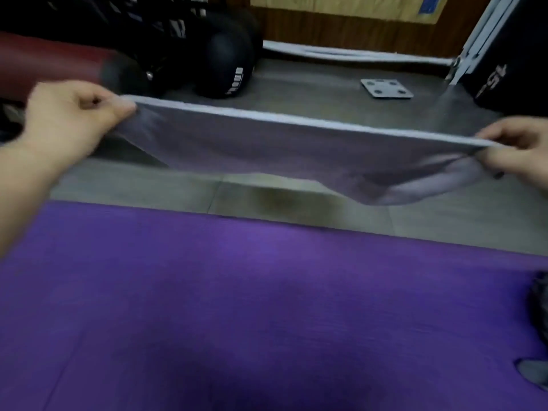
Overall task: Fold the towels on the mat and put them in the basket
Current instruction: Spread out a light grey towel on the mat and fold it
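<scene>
Holding a grey towel (267, 149) stretched in the air, head view: left hand (74, 114) pinches one top corner with curled fingers, right hand (519, 152) pinches the other. Towel hangs above the grey floor (296, 84), just beyond the purple mat (237, 307). Fabric is thin, pale-edged along the taut top hem, lower part bunched and sagging toward the right. Frame blurred. Dark cloth (539, 307) lies at the mat's right edge.
</scene>
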A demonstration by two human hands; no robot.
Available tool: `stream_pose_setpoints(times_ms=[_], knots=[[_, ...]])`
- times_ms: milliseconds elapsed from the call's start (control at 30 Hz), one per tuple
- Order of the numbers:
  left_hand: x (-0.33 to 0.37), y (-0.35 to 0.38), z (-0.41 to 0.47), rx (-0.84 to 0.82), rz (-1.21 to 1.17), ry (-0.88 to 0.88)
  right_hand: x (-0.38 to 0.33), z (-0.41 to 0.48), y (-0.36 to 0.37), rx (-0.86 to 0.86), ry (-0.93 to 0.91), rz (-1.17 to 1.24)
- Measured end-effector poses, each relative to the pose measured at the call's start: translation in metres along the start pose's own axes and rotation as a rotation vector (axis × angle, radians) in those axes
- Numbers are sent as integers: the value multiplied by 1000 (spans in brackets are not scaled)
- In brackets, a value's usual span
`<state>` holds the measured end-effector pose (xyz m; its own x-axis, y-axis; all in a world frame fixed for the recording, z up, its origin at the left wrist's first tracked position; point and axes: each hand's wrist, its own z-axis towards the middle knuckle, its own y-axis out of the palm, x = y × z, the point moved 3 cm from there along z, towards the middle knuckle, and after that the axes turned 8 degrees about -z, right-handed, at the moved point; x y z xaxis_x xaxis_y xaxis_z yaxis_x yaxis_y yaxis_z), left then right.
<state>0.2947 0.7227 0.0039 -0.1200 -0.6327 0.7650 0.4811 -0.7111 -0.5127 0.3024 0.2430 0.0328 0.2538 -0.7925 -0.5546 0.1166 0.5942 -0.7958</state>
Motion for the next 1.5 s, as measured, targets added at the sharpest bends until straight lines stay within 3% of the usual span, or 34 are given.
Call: stream_pose_setpoints(times_ms=[167, 333, 467, 533, 633, 800, 867, 900, 967, 1033, 1067, 1267, 1367, 1433, 1500], knots=[[-63, 42, -128, -118, 114, -99, 57, -84, 75, -362, 70, -32], [-143, 86, -236, -465, 263, -92, 120, -185, 173, -590, 6, -356], [-180, 117, -292, -650, 465, -10, 156, -251, 238, -587, -199, -525], [-182, 120, -306, -720, 471, 166, 165, -278, 253, -602, -304, -569], [-191, 111, -327, -713, 421, 409, 165, -294, 254, -637, -232, -563], [-201, 107, -364, -730, 407, 489, 179, -328, 259, -782, -176, -561], [-196, 106, -366, -727, 397, 431, 179, -329, 250, -626, -111, -496], [-191, 108, -363, -725, 402, 392, 178, -327, 246, -527, 9, -447], [-178, 117, -354, -717, 437, 289, 187, -322, 241, -314, 440, -333], [-172, 132, -354, -767, 465, 190, 192, -321, 247, -289, 821, -187], [-172, 140, -358, -821, 489, 196, 195, -322, 252, -328, 895, -144], [-170, 168, -355, -939, 544, 390, 199, -320, 263, -527, 947, -300], [-131, 201, -309, -1182, 720, 231, 200, -317, 260, -532, 914, -256], [-108, 243, -282, -1241, 766, 113, 204, -318, 259, -543, 894, -246], [-75, 298, -261, -1193, 629, 15, 208, -321, 259, -547, 851, -223]])
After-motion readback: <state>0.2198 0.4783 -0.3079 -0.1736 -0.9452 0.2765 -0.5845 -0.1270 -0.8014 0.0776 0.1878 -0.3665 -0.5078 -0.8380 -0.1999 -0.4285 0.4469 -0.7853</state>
